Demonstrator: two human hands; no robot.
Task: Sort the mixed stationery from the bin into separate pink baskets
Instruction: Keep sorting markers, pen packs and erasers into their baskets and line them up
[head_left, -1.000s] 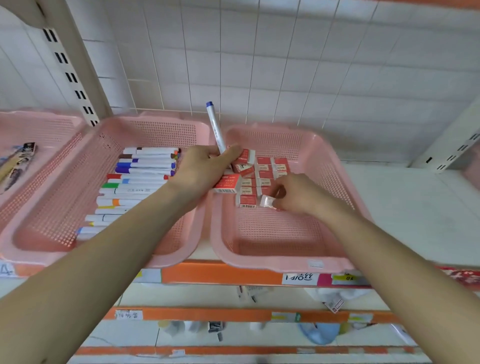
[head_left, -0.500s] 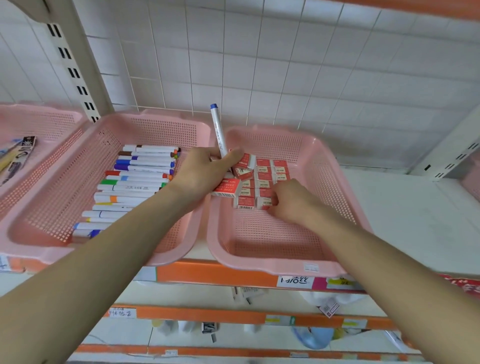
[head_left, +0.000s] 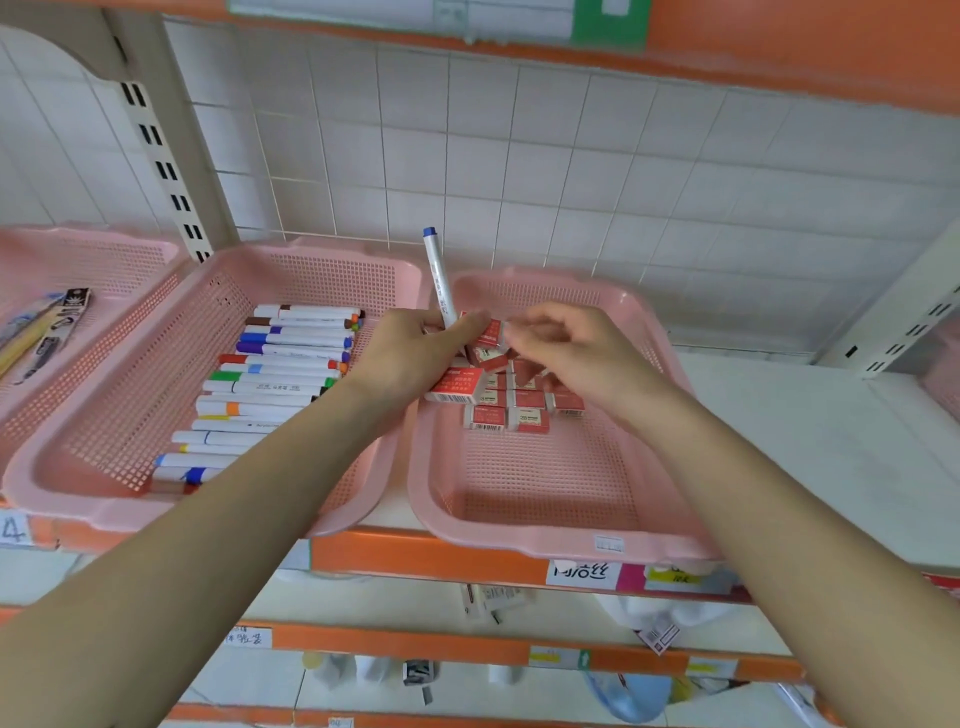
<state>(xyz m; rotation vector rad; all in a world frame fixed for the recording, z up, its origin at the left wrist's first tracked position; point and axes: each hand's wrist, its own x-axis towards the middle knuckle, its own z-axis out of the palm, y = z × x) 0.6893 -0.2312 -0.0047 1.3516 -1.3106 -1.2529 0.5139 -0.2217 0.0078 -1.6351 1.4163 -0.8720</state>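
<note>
The left hand (head_left: 415, 358) is clenched around two kinds of stationery at once: a white marker with a blue cap (head_left: 439, 275), which stands nearly upright and points to 12 o'clock, and a red-and-white boxed eraser (head_left: 451, 388), which juts from under the palm at 5 o'clock. The hand hovers over the meeting rims of two baskets.

The right hand (head_left: 566, 353) is at 3 o'clock of the left, just beside it, with its fingers curled toward a small eraser box at the left thumb. The blur makes it impossible to tell whether it grips that box.

Below both hands, the right pink perforated plastic basket (head_left: 519, 540) holds a cluster of red-and-white erasers (head_left: 524, 415) in its far half. At its 9 o'clock, touching it, the middle pink perforated basket (head_left: 104, 499) holds a row of white markers with coloured caps (head_left: 280, 374) lying side by side. Farther toward 9 o'clock, a third pink basket (head_left: 130, 249) contains packaged pens (head_left: 52, 327). All the baskets sit on a white shelf with an orange front edge (head_left: 415, 556).
</note>
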